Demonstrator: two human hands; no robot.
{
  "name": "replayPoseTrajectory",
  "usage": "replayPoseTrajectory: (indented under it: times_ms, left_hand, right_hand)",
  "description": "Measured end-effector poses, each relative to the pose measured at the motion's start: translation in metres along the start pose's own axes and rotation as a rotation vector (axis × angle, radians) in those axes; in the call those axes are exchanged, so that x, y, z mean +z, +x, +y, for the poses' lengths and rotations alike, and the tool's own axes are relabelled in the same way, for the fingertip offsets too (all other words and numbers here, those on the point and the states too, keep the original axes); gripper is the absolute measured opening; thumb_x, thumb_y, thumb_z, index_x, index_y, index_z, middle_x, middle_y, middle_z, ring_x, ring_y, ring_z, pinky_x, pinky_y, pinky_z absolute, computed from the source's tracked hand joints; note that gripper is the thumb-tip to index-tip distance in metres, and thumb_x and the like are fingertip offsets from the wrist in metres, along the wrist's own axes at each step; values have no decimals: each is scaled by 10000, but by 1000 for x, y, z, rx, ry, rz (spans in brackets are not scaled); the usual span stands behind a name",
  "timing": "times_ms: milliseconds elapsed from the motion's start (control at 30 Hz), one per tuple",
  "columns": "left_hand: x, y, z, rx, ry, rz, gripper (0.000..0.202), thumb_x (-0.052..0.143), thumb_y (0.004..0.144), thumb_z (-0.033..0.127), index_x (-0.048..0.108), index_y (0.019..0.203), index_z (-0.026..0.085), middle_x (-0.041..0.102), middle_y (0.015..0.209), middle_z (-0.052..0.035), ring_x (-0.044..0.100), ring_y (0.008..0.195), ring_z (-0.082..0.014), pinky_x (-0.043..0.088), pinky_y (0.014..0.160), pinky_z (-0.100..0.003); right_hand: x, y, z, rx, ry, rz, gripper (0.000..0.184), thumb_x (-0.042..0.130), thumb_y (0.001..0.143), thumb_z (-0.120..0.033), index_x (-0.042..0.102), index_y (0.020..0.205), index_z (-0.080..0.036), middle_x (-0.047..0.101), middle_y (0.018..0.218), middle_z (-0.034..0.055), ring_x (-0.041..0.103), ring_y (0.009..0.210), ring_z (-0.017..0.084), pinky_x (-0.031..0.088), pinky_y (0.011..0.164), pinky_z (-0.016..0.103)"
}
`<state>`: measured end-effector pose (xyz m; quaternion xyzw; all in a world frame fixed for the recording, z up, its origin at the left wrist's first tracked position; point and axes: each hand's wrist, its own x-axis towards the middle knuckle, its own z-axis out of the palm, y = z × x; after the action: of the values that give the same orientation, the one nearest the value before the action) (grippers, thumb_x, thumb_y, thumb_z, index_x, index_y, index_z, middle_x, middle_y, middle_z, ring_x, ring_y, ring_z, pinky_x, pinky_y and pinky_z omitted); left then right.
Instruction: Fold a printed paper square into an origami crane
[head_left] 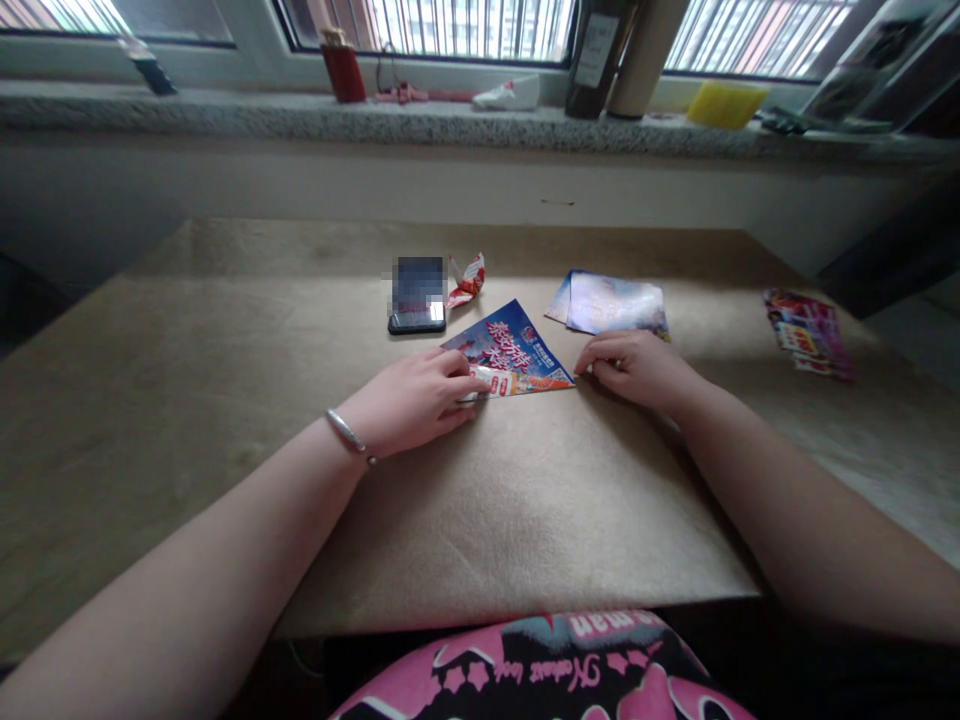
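Observation:
A printed leaflet, blue with red and white lettering, lies on the table with a folded strip along its near edge, so that it looks triangular. My left hand, a silver bangle at its wrist, rests over the leaflet's left end with fingers stretched and lying flat on it. At the right corner of the leaflet, my right hand has its fingers curled together, the fingertips touching that corner. Just behind the right hand lie pale, glossy printed sheets, partly overlapping.
Behind the leaflet are a dark phone and a crumpled red-and-white wrapper. Colourful printed packets or cards lie at the table's right. The stone windowsill carries a red container, a dark bottle and a yellow block.

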<state>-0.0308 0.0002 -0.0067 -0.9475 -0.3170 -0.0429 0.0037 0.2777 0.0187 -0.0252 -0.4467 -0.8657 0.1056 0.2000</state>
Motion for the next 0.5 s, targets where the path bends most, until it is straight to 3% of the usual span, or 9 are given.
replayPoseTrajectory:
  times_ms: [100,233,333,500]
  left_hand:
    - [3,2,2,-5,3,15,358,519,882,367,559,1189,186,507,1238,-120,470,1150,-256,412,978,-398]
    - [5,4,3,32,-74,9,337,505,886,348,548,1174,177,509,1262,-104,474,1167,-244,396,1017,-391]
    - [5,4,3,63,-106,27,291,479,866,235,556,1140,171,482,1312,-104,478,1179,-232,398,1021,-383]
    - [1,5,3,116,-167,18,284,500,849,243,559,1115,164,550,1218,-102,482,1164,-228,384,1032,-383]
  right_hand:
    - [4,1,-9,80,-21,61,225,481,792,-155,686,862,-213,688,811,35,596,664,146,459,620,284]
    - [8,2,-19,69,20,137,219,515,806,-181,655,970,-218,641,1022,57,583,655,113,480,611,274]
    - [10,2,-22,28,90,169,256,518,828,-195,626,1057,-231,594,1128,74,604,749,129,516,625,278]
    - [13,5,-26,15,111,162,304,521,858,-228,598,1152,-246,511,1295,99,576,1042,210,555,747,350]
